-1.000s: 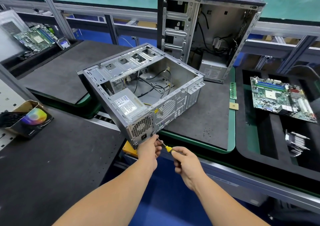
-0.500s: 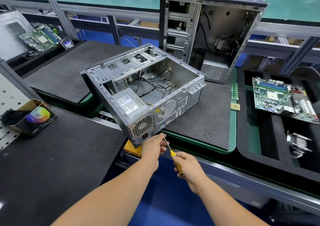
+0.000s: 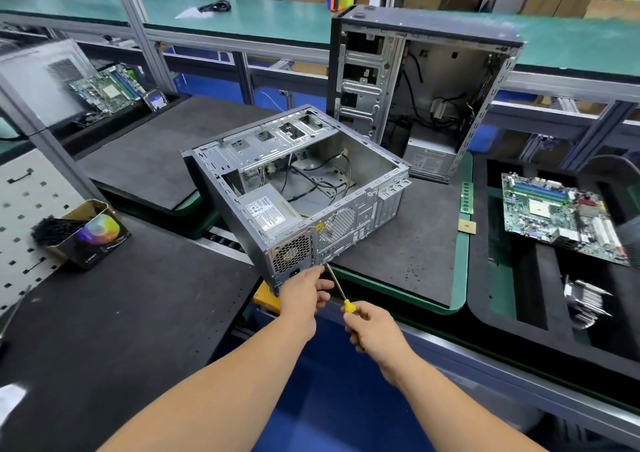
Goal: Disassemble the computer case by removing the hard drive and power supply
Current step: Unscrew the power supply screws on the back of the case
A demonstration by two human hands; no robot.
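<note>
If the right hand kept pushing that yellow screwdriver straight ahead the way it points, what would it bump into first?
Most likely the rear panel of the computer case, beside the power supply. The right hand aims the screwdriver there; its tip looks at or near the panel.

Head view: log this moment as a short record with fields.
case: open computer case lying on its side on the dark mat
power supply: power supply in the case's near corner
tool: yellow-handled screwdriver, tip at the case's rear panel
right hand: right hand grips the handle
left hand: left hand at the shaft near the tip
behind: second case, upright
</note>
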